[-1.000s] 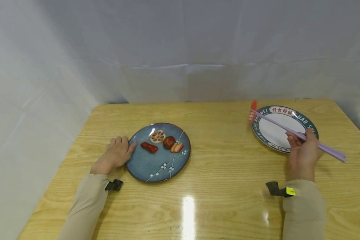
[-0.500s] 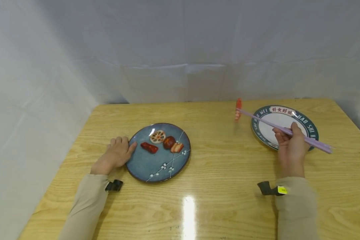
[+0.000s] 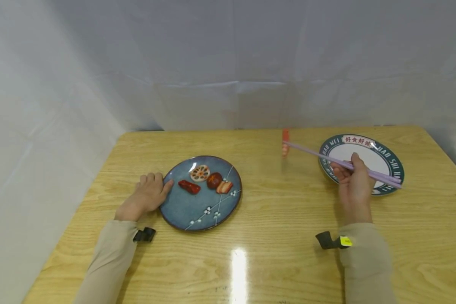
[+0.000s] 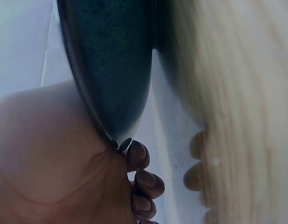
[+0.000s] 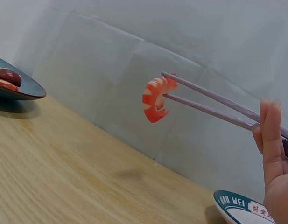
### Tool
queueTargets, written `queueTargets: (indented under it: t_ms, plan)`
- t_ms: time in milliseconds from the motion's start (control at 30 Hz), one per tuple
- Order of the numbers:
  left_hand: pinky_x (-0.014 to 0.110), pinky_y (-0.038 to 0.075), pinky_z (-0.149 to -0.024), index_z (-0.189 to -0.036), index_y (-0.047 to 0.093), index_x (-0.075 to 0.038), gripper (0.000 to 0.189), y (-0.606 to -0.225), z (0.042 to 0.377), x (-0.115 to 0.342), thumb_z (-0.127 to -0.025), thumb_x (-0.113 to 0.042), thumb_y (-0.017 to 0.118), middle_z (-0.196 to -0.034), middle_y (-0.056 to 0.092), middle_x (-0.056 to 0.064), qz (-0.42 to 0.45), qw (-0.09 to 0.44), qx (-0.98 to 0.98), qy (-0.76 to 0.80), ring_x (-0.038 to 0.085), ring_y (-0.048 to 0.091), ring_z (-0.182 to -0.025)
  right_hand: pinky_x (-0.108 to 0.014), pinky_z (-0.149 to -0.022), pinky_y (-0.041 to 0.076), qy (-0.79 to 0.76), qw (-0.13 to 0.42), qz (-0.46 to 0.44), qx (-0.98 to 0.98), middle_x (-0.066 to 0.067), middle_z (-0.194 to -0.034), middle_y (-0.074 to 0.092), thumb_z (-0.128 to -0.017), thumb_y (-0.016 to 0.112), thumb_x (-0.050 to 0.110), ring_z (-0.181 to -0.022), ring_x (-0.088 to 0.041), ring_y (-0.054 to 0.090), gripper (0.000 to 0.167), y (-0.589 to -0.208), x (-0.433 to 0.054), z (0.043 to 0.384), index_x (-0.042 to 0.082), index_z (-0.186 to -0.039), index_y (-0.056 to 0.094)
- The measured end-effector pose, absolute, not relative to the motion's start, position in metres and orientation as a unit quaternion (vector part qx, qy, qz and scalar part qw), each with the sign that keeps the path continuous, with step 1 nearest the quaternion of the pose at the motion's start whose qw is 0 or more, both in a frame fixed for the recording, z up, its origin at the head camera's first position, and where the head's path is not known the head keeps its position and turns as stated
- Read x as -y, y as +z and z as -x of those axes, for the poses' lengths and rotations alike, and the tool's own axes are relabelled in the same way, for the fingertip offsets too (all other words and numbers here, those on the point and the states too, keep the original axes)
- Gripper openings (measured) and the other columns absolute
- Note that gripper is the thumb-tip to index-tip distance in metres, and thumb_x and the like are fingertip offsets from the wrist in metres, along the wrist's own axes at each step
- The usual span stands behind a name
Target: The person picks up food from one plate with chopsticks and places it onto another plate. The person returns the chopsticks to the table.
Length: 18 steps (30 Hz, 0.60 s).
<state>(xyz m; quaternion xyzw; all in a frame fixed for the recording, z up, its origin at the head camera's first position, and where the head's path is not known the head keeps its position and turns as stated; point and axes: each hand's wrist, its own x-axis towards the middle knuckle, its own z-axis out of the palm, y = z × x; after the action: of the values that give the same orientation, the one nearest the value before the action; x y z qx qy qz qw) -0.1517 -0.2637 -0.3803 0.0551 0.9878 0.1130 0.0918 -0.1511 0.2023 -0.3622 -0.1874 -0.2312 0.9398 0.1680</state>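
Note:
Purple chopsticks (image 3: 365, 169) lie in the grip of my right hand (image 3: 355, 188). Their tips pinch an orange-striped shrimp (image 5: 155, 99), which hangs in the air above the table. At the left, my left hand (image 3: 146, 194) holds the edge of a blue-grey plate (image 3: 191, 211), its thumb over the rim and its fingertips at the outer side in the left wrist view. The plate bears a lotus root slice (image 3: 199, 173), a dark red strip of meat (image 3: 189, 186), a brown mushroom cap (image 3: 214, 180) and a striped piece of pork belly (image 3: 224, 186).
A white plate (image 3: 393, 160) with a green lettered rim stands at the right, partly behind my right hand. The wooden table (image 3: 281, 236) ends at the back against a pale sheet (image 3: 235, 105). A wrist strap (image 3: 328, 240) sits beside my right sleeve.
My right hand has moved left with the chopsticks, bringing the shrimp from beside the white plate's rim to over the wood between the plates. My left hand and the blue-grey plate stay put.

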Motion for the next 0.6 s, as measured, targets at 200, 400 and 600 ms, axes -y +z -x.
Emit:
queueTargets:
  t_ms: [200, 400, 600]
  plan:
    - [0.059, 0.031, -0.087, -0.107, 0.043, 0.011, 0.045, -0.381, 0.152, 0.264, -0.105, -0.033, 0.031, -0.106, 0.043, 0.032, -0.055, 0.092, -0.988, 0.112, 0.048, 0.038, -0.102, -0.025, -0.044, 0.049, 0.941, 0.153, 0.191, 0.234, -0.019, -0.057, 0.062, -0.099, 0.053, 0.008, -0.044, -0.024, 0.062, 0.019, -0.361, -0.194, 0.153, -0.003, -0.084, 0.049]
    - [0.060, 0.031, -0.088, -0.109, 0.043, 0.012, 0.046, -0.379, 0.152, 0.263, -0.106, -0.032, 0.032, -0.109, 0.044, 0.033, -0.053, 0.094, -0.988, 0.112, 0.049, 0.038, -0.105, -0.026, -0.045, 0.049, 0.942, 0.132, 0.200, 0.235, -0.019, -0.060, 0.063, -0.099, 0.052, 0.007, -0.045, -0.024, 0.062, 0.015, -0.360, -0.186, 0.156, -0.004, -0.089, 0.051]
    - [0.061, 0.030, -0.091, -0.111, 0.043, 0.012, 0.047, -0.381, 0.152, 0.264, -0.105, -0.033, 0.031, -0.112, 0.043, 0.034, -0.051, 0.093, -0.988, 0.115, 0.051, 0.037, -0.109, -0.025, -0.047, 0.051, 0.945, 0.128, 0.180, 0.241, -0.020, -0.060, 0.063, -0.099, 0.052, 0.006, -0.046, -0.025, 0.063, 0.017, -0.361, -0.179, 0.155, -0.004, -0.086, 0.052]
